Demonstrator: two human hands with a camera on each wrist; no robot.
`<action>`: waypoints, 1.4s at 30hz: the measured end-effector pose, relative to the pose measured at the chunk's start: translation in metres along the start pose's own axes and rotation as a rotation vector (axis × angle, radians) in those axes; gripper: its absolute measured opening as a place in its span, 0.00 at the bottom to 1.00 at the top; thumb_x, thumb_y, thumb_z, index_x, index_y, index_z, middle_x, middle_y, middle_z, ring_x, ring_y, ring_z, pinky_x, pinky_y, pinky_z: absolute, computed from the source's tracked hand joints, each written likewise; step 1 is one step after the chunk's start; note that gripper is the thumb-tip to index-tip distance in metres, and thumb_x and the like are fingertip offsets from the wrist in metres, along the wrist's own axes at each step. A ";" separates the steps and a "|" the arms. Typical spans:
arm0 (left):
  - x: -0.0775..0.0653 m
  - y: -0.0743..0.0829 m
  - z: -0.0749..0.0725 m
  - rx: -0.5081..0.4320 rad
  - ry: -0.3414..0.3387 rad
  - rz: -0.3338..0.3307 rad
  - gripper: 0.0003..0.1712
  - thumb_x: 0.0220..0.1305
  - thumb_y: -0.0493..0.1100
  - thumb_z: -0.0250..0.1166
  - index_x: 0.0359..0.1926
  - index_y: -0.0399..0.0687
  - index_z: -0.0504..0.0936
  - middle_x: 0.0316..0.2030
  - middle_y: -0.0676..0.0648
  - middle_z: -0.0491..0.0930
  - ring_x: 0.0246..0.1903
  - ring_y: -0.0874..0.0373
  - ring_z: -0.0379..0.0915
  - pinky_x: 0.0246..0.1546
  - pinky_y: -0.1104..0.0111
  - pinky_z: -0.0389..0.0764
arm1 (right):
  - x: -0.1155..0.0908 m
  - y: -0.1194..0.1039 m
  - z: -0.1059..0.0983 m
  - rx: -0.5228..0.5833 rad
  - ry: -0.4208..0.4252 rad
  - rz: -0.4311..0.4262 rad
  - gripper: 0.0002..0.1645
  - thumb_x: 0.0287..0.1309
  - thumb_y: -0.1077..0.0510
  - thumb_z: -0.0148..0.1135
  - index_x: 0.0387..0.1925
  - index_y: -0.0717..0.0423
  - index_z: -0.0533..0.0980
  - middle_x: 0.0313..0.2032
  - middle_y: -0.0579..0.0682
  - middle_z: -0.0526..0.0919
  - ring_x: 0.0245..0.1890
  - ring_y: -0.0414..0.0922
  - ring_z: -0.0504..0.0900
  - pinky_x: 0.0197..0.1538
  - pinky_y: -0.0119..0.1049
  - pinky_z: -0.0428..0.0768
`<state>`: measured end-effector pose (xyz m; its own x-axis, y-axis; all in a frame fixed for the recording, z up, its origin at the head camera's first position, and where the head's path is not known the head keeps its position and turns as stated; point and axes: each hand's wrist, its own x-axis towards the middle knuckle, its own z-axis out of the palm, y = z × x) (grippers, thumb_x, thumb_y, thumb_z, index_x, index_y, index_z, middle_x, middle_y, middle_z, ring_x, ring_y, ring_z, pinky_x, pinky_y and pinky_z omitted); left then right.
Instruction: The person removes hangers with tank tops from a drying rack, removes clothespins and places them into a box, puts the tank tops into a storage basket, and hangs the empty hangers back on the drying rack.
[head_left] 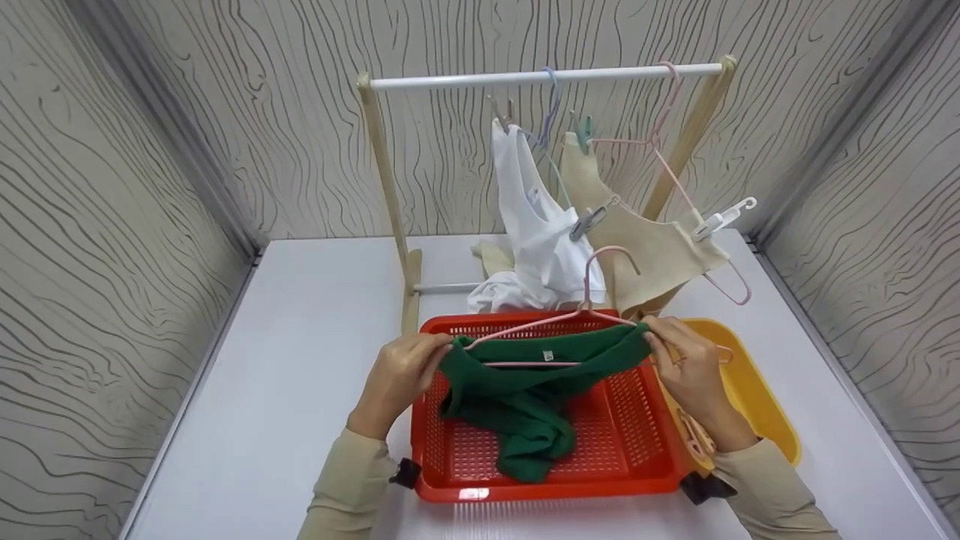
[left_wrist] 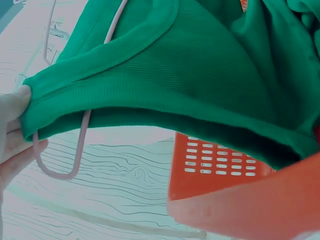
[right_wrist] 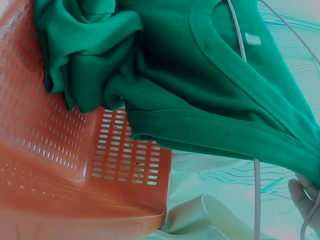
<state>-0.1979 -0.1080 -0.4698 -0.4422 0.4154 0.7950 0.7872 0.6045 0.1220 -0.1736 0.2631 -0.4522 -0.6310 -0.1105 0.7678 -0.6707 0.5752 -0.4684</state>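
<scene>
A green ribbed tank top (head_left: 525,382) is stretched between both hands, its lower part drooping into a red basket (head_left: 551,492). My left hand (head_left: 405,371) pinches one shoulder strap between thumb and fingers. At the other strap, my right hand (head_left: 688,364) does the same. A pink hanger (head_left: 587,281) runs through the neck opening, its hook standing up behind the small white label (head_left: 547,355). In the left wrist view, one rounded end of the hanger (left_wrist: 60,176) pokes out past the strap. Beyond the right hand the hanger's other end also shows.
Behind the basket stands a wooden rack with a white rail (head_left: 465,80). A white tank top (head_left: 517,195) and a beige top (head_left: 637,232) hang there, clipped with clothespins. At the right, a yellow basin (head_left: 772,412) holds several clothespins (head_left: 696,442).
</scene>
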 end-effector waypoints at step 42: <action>-0.021 -0.015 -0.006 0.002 -0.087 -0.251 0.06 0.61 0.34 0.65 0.39 0.41 0.78 0.25 0.46 0.84 0.23 0.62 0.80 0.25 0.74 0.83 | -0.006 0.002 -0.015 -0.079 0.059 0.069 0.17 0.43 0.84 0.60 0.38 0.74 0.81 0.33 0.67 0.84 0.44 0.14 0.72 0.49 0.07 0.71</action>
<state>-0.1982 -0.1300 -0.4847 -0.6588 0.3090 0.6860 0.6475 0.6972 0.3077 -0.1648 0.2771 -0.4513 -0.6486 -0.0217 0.7608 -0.5922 0.6424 -0.4864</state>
